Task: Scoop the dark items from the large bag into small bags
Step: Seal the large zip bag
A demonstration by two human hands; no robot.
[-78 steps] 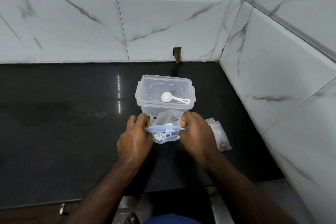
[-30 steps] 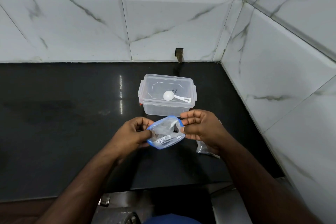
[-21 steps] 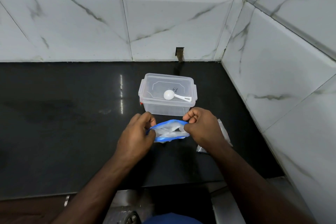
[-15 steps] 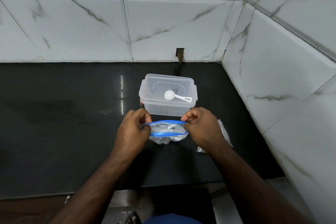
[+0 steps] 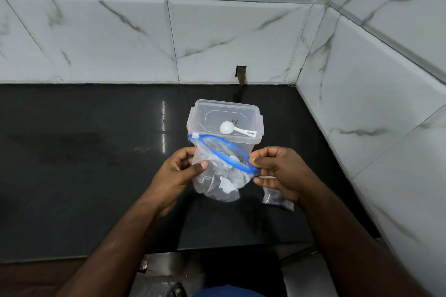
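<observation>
A clear plastic bag (image 5: 218,181) with a blue zip rim hangs above the black counter, its mouth spread into an open oval. My left hand (image 5: 179,171) pinches the bag's left side. My right hand (image 5: 277,171) pinches the right end of the blue rim. Crumpled white or clear bits show inside the bag; I cannot tell what they are. A small clear bag (image 5: 277,199) with dark contents lies on the counter, partly hidden under my right hand. A white plastic scoop (image 5: 235,128) rests on the lid of a clear box.
The clear lidded plastic box (image 5: 224,116) stands just behind the bag. The black polished counter (image 5: 84,164) runs wide to the left. Marble-tiled walls close the back and the right side. The counter's front edge lies near my forearms.
The bag's blue rim, flat and stretched between both hands half a second ago, is now tilted and spread open. My left hand has slid down onto the bag's side.
</observation>
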